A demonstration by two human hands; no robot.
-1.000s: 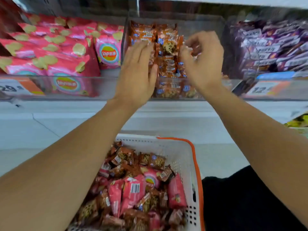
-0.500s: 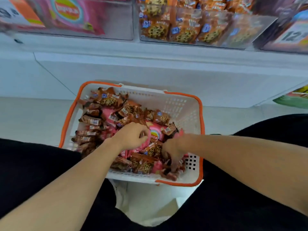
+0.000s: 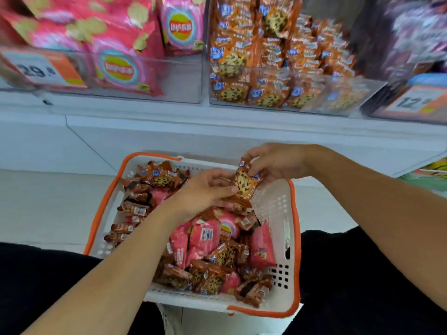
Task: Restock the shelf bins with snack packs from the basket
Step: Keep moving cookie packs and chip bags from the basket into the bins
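Fingers [image 3: 246, 165] of the right hand [image 3: 273, 165] pinched the top of a cookie pack [image 3: 244, 182] over the far right corner of the basket [image 3: 294, 238], and the left hand [image 3: 205, 192] gripped the same pack from the left.

Above stood the white shelf [image 3: 217, 122], its clear bins in a row at the front edge: the left bin [image 3: 183, 88] held pink chip bags [image 3: 121, 68], the middle bin [image 3: 285, 93] held orange cookie packs like the one in hand, and the right bin [image 3: 423, 102] was too blurred to read. Below, the white basket with its orange rim sat between the person's dark-clothed knees, heaped with brown cookie packs and pink snack packs [image 3: 205, 238]. Price tags [image 3: 48, 71] were stuck to the left and right bin fronts.
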